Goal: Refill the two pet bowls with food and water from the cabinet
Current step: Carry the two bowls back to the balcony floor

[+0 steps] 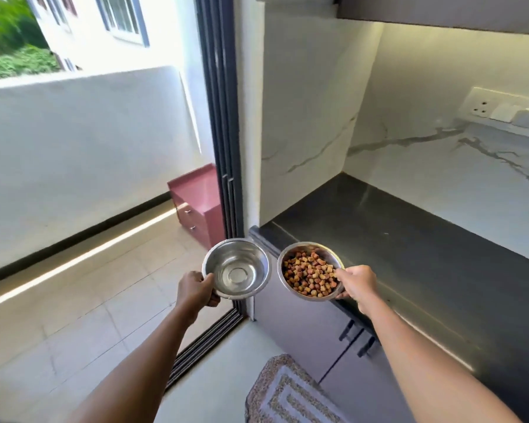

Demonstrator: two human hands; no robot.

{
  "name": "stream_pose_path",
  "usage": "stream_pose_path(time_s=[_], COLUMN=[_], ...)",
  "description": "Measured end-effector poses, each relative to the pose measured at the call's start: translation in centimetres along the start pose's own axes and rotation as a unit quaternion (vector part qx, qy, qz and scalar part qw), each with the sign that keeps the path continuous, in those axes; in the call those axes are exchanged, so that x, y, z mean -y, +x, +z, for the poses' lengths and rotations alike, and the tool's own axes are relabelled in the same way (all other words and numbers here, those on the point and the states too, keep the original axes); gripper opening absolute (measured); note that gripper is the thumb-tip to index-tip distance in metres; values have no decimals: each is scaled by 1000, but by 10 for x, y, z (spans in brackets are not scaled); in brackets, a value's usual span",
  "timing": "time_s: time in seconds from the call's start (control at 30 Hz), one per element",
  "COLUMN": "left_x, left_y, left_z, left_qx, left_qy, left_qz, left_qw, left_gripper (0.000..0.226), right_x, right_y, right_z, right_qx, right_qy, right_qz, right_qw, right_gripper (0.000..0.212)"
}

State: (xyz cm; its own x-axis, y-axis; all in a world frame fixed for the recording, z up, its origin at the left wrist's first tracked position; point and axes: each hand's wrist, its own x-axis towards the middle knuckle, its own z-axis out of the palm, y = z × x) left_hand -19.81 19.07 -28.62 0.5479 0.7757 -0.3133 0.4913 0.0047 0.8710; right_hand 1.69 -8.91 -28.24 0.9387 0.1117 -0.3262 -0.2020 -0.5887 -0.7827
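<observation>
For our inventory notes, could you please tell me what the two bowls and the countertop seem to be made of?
Left-hand bowl and kibble bowl: probably stainless steel, polished, given the mirror-like reflections. Countertop: likely dark stone, glossy, since it reflects light.

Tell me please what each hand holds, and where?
The left hand grips the left bowl by its near-left rim; the right hand grips the kibble bowl by its right rim.
</observation>
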Motion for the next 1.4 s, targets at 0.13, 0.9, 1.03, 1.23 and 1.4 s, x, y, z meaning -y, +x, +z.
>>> stream_pose_path(time_s=[0.13,0.9,1.03,1.23,1.4], left_x=[35,134,132,123,115], left_y=[8,131,181,252,311], left_z=[-53,-299,-328,-368,-403], left_qx=[-28,-253,-267,-296,-308], left_qy=[-21,-86,-96,-131,-135], left_qz=[-25,-145,-152,-167,-169], left_qw=[999,953,947,931,926], left_gripper=[26,23,23,24,22], right_x=[23,204,248,320,366], right_y=[-11,8,29,61,89], right_z=[61,422,478,544,600], right_qx=[51,248,274,281,286], right_qy=[2,-54,-64,-81,-77], right_qz=[-20,-143,-161,-188,-191], right_qw=[999,956,946,938,936], right_gripper=[26,27,29,28,28])
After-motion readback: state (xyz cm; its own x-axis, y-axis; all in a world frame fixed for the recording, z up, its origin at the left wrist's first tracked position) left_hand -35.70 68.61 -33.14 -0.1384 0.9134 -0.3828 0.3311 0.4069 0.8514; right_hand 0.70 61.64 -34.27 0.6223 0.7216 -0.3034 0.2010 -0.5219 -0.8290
